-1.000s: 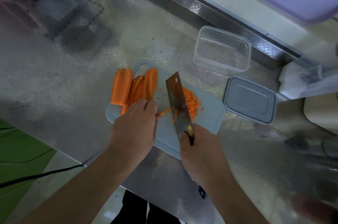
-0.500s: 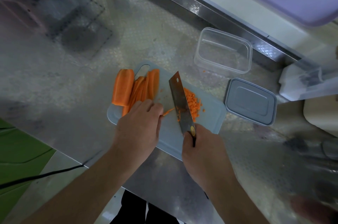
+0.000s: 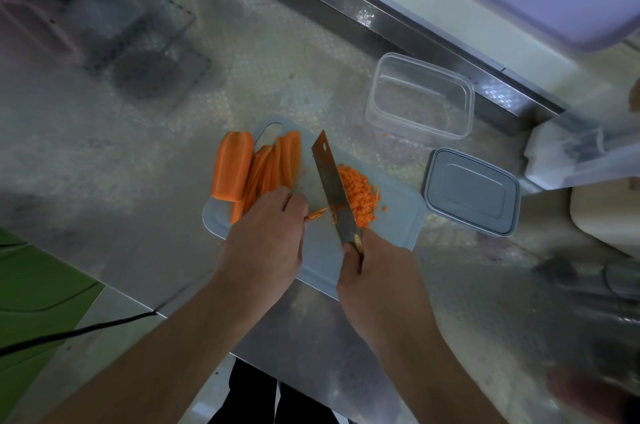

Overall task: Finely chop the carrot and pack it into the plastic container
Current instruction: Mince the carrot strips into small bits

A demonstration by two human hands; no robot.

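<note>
Dimpled steel counter (image 3: 242, 53); left hand (image 3: 266, 236) pinching carrot strips (image 3: 317, 213), right hand (image 3: 377, 271) gripping cleaver (image 3: 330, 181).

Steel worktop (image 3: 145, 160) with a chopping set-up laid out on it.
A pale blue cutting board (image 3: 394, 216) lies near the front edge. Just beyond its far right corner stands a clear plastic container (image 3: 419, 96), open and upright; immediately right of the board lies the container's grey lid (image 3: 471, 191), flat, touching neither.
</note>
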